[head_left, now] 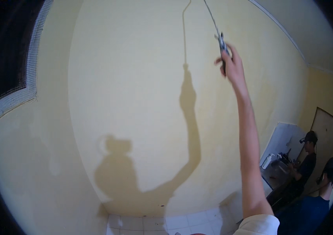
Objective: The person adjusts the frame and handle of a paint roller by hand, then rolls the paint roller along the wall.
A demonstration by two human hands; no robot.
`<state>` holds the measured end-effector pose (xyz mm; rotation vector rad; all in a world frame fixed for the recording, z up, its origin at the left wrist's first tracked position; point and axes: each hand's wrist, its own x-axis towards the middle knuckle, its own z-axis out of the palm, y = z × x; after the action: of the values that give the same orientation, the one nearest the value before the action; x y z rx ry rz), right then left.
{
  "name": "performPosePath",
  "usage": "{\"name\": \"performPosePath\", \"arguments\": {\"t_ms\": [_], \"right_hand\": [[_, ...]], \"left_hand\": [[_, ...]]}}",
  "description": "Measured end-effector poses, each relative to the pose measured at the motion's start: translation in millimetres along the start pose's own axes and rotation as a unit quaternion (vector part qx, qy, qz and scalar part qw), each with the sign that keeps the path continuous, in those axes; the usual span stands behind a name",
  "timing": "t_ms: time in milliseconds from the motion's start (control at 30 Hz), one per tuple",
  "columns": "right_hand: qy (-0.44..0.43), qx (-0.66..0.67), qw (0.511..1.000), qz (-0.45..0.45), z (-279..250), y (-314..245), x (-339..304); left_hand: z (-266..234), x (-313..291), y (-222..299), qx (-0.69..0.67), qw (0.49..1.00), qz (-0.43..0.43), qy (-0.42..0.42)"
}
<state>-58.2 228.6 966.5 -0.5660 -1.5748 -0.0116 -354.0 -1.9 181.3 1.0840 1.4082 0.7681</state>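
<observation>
My right arm stretches up from the lower right, with a short white sleeve at its base. High in the head view, my right hand [232,65] is closed around a hand tool that looks like pliers [223,46], with metal jaws at the top and a dark handle below. A thin grey wire [212,16] runs from the upper edge down to the jaws. Whether the jaws clamp the wire is too small to tell. My left hand is out of view.
A pale yellow wall [135,78] carries my shadow. A meshed window [29,62] is at the upper left, white tiles [154,223] below. Two people in dark shirts, one nearer [307,213] and one by a sink counter [309,164], are at the lower right, with a white bottle [267,161].
</observation>
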Motion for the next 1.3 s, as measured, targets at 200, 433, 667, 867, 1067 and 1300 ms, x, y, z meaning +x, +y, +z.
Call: {"name": "performPosePath", "arguments": {"t_ms": [200,433,667,867,1067,1300], "right_hand": [[0.041,-0.293,0.949,-0.107,-22,-4,167],[0.103,-0.370,0.914,-0.130,27,-29,207],[0.131,-0.371,0.911,-0.126,70,35,170],[0.037,-0.373,0.927,-0.003,133,134,47],[0.030,-0.315,0.947,0.044,153,170,-188],[-0.105,-0.129,0.969,0.181,132,156,-458]], "left_hand": [[2,-4,-2,-0.012,1.000,-0.002,0.002],[8,-16,-18,-0.035,0.999,-0.007,-0.007],[7,-49,-49,-0.073,0.997,-0.016,-0.005],[4,-85,-71,-0.142,0.989,-0.028,0.011],[-4,-98,-98,-0.194,0.979,-0.054,0.014],[-8,-107,-64,-0.190,0.972,-0.137,-0.012]]}}
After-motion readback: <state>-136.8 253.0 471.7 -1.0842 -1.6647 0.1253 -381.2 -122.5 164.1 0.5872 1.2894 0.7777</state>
